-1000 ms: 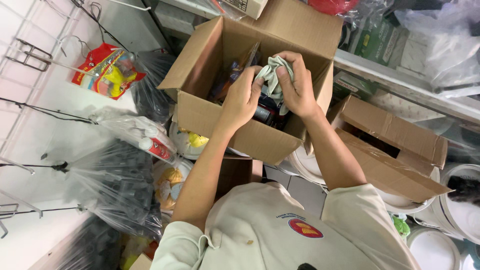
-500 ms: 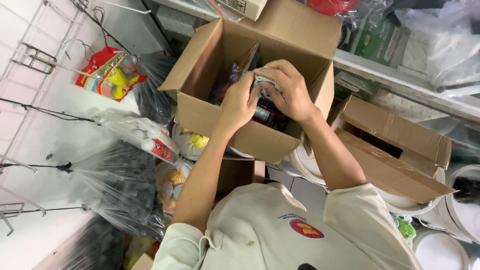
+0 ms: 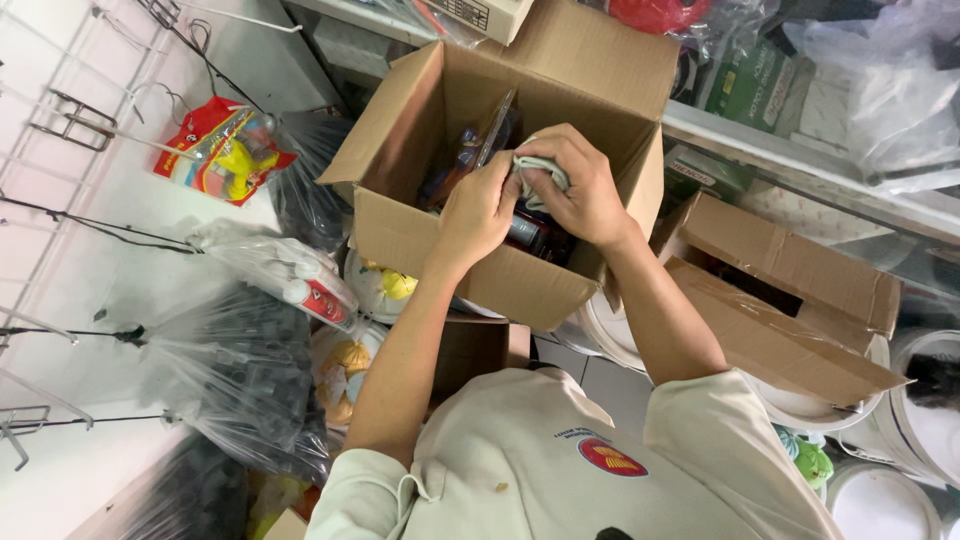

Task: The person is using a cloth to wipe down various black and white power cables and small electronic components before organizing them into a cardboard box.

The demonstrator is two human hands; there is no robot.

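Grey cloth (image 3: 541, 173) bunched just above centre of the frame, over the open cardboard box (image 3: 520, 275). Pinched from its left by the left hand (image 3: 478, 208), fingers curled shut on the fabric; gripped from its right by the right hand (image 3: 583, 188), fingers closed around it too. Beneath the hands, inside the box, dark bottles (image 3: 533, 232) and coloured packets (image 3: 462, 160). To the right, a second open box (image 3: 790, 300). At upper left, a red and yellow packet (image 3: 222, 150) hanging on a wire rack (image 3: 70, 120). At lower left, clear plastic bags (image 3: 235, 375).
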